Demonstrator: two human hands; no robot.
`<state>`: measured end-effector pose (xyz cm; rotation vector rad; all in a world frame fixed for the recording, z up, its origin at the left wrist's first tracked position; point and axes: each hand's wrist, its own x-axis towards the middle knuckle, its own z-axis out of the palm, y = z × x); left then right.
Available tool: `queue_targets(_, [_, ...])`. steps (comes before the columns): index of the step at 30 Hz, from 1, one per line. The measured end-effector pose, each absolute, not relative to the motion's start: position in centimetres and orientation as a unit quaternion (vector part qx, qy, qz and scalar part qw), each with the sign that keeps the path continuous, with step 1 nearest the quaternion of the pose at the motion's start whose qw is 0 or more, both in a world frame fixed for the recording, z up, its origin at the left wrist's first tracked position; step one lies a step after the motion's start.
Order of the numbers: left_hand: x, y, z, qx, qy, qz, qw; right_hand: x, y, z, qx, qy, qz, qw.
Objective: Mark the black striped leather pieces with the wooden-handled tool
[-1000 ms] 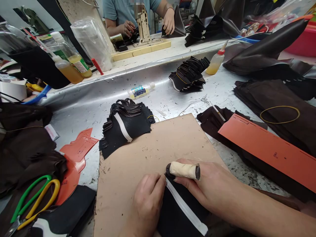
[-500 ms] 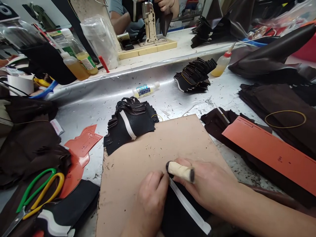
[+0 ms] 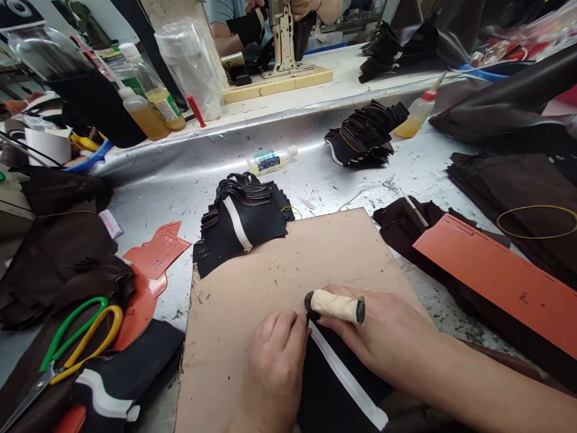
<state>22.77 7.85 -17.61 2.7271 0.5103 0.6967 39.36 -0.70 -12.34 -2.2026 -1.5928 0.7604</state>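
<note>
My right hand (image 3: 378, 325) is closed around a short tool (image 3: 336, 305) with a beige wrapping and dark ends. Its tip is over the top of a black fabric piece (image 3: 333, 397) at the front of a tan board (image 3: 234, 313). A white strip (image 3: 349, 382) runs slantwise down that piece. My left hand (image 3: 274, 361) has its fingers curled together at the piece's upper left edge, pinching it; the fingertips are partly hidden. Beyond my hands, a stack of black pieces (image 3: 261, 222) with a white strip on top overlaps the board's far left corner.
Scissors (image 3: 81, 337) with green and yellow handles lie at left near orange templates (image 3: 157, 252). An orange strip (image 3: 496, 270) rests on dark fabric at right. Behind are another black bundle (image 3: 365, 135), a glue bottle (image 3: 417, 114) and a co-worker's hands at a machine (image 3: 283, 42).
The view has shifted slightly, so the surroundings sit a little further right. The beige-wrapped tool has tilted a little flatter in my right hand. My left hand stays at the black piece's edge.
</note>
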Motion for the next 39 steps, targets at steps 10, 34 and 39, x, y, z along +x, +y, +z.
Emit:
queue_targets(10, [23.0,7.9,-16.8,0.967,0.128,0.200,0.092,39.0,-0.8,-11.6,-0.755,-0.565,0.271,0.191])
queue_targets(34, [22.4,7.4,-17.5,0.936,0.183,0.250,0.169,39.3,-0.9,-12.4,-0.757,-0.561,0.276,0.193])
queue_targets(39, [22.0,7.5,-17.4,0.958,0.143,0.216,0.121,39.4,-0.9,-11.7,-0.736,-0.563,0.303,0.221])
